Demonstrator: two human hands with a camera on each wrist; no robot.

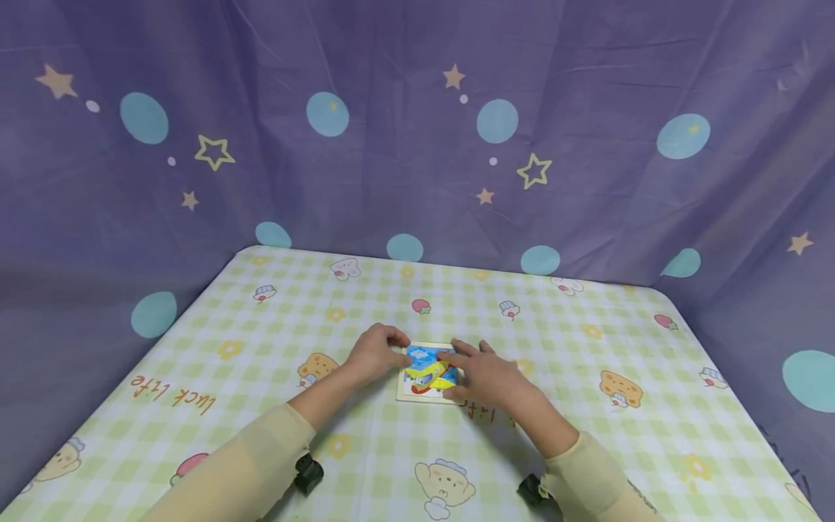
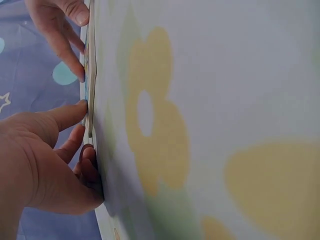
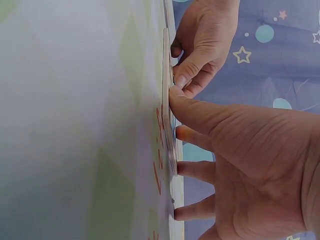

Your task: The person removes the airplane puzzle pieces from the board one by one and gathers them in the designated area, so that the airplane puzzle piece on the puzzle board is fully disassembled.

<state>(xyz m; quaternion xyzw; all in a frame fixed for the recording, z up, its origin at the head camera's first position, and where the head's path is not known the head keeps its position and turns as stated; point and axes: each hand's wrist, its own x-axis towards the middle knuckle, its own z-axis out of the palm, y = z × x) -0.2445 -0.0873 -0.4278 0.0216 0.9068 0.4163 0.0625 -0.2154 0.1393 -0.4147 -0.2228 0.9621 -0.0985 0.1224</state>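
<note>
upside-down "luck life" [image 1: 175,394] is printed on the checked tablecloth [image 1: 375,478]

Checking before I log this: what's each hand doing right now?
Left hand: at the board's left edge, fingers bent; whether it grips cannot be told.
Right hand: open, fingers spread, touching the board.

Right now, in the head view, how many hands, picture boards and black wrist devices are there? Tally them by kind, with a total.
Hands: 2 (left hand, right hand)
Picture board: 1
Black wrist devices: 2 (left device, right device)
Total: 5
</note>
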